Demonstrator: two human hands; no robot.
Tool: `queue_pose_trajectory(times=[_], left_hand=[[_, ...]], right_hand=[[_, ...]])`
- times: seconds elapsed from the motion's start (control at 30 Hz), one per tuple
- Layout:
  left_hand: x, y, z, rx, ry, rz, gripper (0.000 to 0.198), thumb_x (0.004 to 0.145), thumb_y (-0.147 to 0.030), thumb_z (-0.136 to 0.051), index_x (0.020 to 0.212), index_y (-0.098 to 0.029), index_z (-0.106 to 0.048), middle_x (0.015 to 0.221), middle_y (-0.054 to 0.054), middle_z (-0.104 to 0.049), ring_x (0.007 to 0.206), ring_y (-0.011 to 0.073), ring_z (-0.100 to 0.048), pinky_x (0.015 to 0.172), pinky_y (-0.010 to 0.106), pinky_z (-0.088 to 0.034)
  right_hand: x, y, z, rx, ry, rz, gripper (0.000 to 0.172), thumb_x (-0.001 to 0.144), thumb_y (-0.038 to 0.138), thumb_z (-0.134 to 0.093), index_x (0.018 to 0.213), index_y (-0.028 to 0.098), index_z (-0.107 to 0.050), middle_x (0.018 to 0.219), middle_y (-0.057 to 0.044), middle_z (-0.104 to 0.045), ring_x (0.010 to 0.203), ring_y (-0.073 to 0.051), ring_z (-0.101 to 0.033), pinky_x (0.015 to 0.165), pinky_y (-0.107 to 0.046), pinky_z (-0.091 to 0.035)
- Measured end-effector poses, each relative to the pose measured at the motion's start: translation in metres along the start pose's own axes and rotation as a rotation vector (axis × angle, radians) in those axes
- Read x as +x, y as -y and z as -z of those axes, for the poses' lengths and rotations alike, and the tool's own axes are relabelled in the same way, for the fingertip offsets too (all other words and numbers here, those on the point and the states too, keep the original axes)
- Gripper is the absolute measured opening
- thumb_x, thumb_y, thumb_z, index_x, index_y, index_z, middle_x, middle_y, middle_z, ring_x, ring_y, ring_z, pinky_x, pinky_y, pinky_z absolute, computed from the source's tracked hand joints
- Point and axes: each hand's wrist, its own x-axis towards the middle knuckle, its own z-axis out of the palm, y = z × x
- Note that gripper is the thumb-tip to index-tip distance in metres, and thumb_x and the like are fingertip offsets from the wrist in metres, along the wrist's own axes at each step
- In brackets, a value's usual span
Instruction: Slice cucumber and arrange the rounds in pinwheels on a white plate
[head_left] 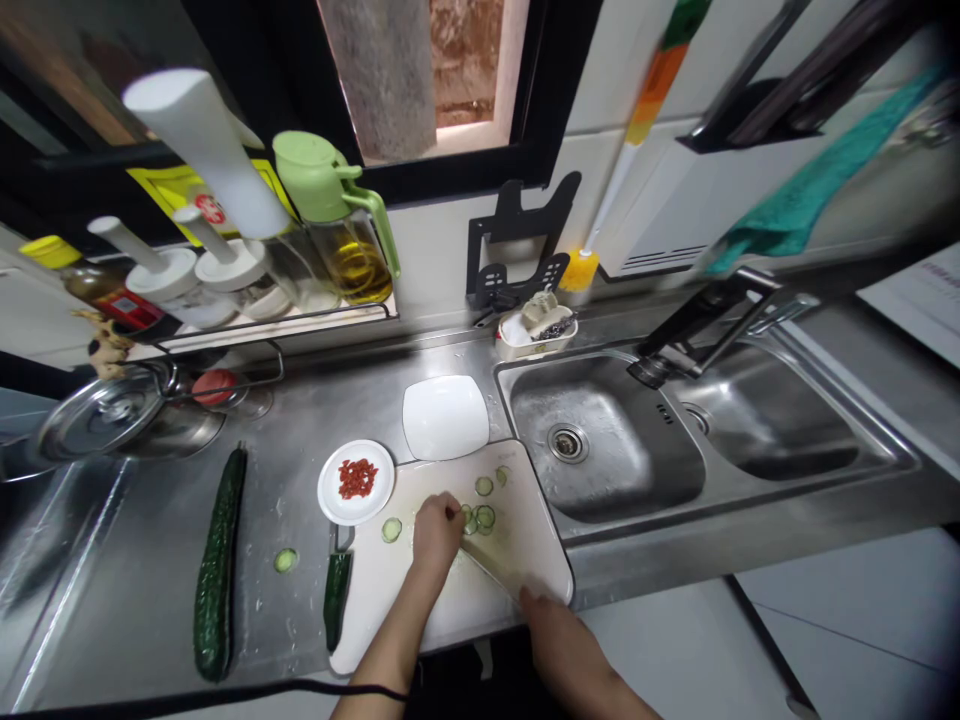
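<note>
A white cutting board (375, 610) lies on the steel counter, with several thin cucumber slices (484, 517) on it. My left hand (438, 535) is closed over the board, next to the slices; what its fingers grip is hidden. My right hand (551, 630) is wrapped round the handle end of a knife (491, 568), whose blade points up-left toward my left hand. A cut piece of cucumber (337, 600) rests at the board's left edge. A whole cucumber (219, 565) lies farther left, and one loose slice (285, 560) sits on the counter between them.
A small white plate of red pieces (330, 490) and an empty white dish (445, 417) stand behind the board. To the right is a double sink (607, 440) with a black faucet (682, 330). Bottles and jars fill a rack (300, 325) at the back left, near a lidded pot (176, 430).
</note>
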Motion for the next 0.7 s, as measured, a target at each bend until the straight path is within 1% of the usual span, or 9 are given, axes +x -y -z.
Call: queue_pose_trajectory(times=[0.1, 0.2, 0.27, 0.4, 0.53, 0.6, 0.7], left_hand=[[-0.001, -0.0009, 0.0011, 0.009, 0.005, -0.06, 0.012, 0.069, -0.008, -0.053, 0.069, -0.018, -0.06, 0.074, 0.0, -0.059, 0.071, 0.0113, -0.054, 0.068, 0.021, -0.037], [-0.0011, -0.0026, 0.0034, 0.02, 0.03, -0.095, 0.011, 0.071, -0.009, -0.053, 0.069, -0.018, -0.058, 0.071, -0.001, -0.058, 0.069, 0.0109, -0.052, 0.066, 0.021, -0.036], [-0.0006, -0.0032, 0.0048, 0.025, 0.043, -0.083, 0.009, 0.072, -0.011, -0.053, 0.072, -0.019, -0.058, 0.068, -0.001, -0.058, 0.067, 0.0106, -0.051, 0.064, 0.021, -0.035], [0.0021, -0.0031, 0.0055, 0.022, 0.063, -0.007, 0.011, 0.072, -0.012, -0.055, 0.078, -0.019, -0.061, 0.068, -0.002, -0.06, 0.065, 0.0098, -0.052, 0.063, 0.021, -0.035], [0.0054, -0.0028, 0.0042, 0.01, 0.099, 0.013, 0.009, 0.07, -0.011, -0.055, 0.069, -0.018, -0.061, 0.066, -0.002, -0.061, 0.063, 0.0095, -0.052, 0.062, 0.02, -0.035], [0.0068, -0.0031, 0.0038, 0.001, 0.112, 0.015, 0.01, 0.07, -0.011, -0.055, 0.067, -0.018, -0.062, 0.065, -0.002, -0.061, 0.062, 0.0095, -0.052, 0.061, 0.02, -0.035], [0.0072, -0.0043, 0.005, 0.011, 0.1, -0.006, 0.011, 0.068, -0.01, -0.056, 0.066, -0.018, -0.063, 0.067, -0.001, -0.061, 0.064, 0.0098, -0.052, 0.062, 0.02, -0.035]], right_hand=[[-0.0003, 0.0004, 0.0011, -0.011, 0.003, 0.004, 0.052, 0.08, 0.0, -0.026, 0.123, 0.009, -0.054, 0.112, -0.016, -0.064, 0.1, -0.024, -0.061, 0.084, -0.031, -0.045], [-0.0006, 0.0009, 0.0034, -0.018, 0.018, 0.002, 0.051, 0.081, 0.001, -0.026, 0.123, 0.009, -0.053, 0.111, -0.016, -0.064, 0.099, -0.024, -0.061, 0.083, -0.031, -0.045], [-0.001, 0.0012, 0.0049, -0.008, 0.023, 0.003, 0.051, 0.081, 0.002, -0.026, 0.123, 0.01, -0.054, 0.111, -0.016, -0.065, 0.1, -0.023, -0.061, 0.083, -0.03, -0.046], [-0.0024, 0.0024, 0.0069, -0.007, 0.019, -0.003, 0.049, 0.082, 0.002, -0.025, 0.12, 0.011, -0.055, 0.108, -0.015, -0.066, 0.098, -0.023, -0.062, 0.081, -0.03, -0.046], [-0.0029, 0.0034, 0.0075, -0.011, 0.0, -0.013, 0.05, 0.08, 0.0, -0.026, 0.117, 0.012, -0.057, 0.106, -0.014, -0.067, 0.096, -0.023, -0.063, 0.077, -0.029, -0.047], [-0.0024, 0.0031, 0.0069, -0.018, -0.009, -0.011, 0.05, 0.08, 0.0, -0.027, 0.117, 0.013, -0.057, 0.106, -0.014, -0.067, 0.096, -0.022, -0.063, 0.077, -0.029, -0.047], [-0.0012, 0.0016, 0.0046, -0.015, -0.02, -0.005, 0.049, 0.08, 0.0, -0.027, 0.115, 0.013, -0.058, 0.104, -0.014, -0.067, 0.095, -0.022, -0.063, 0.077, -0.028, -0.046]])
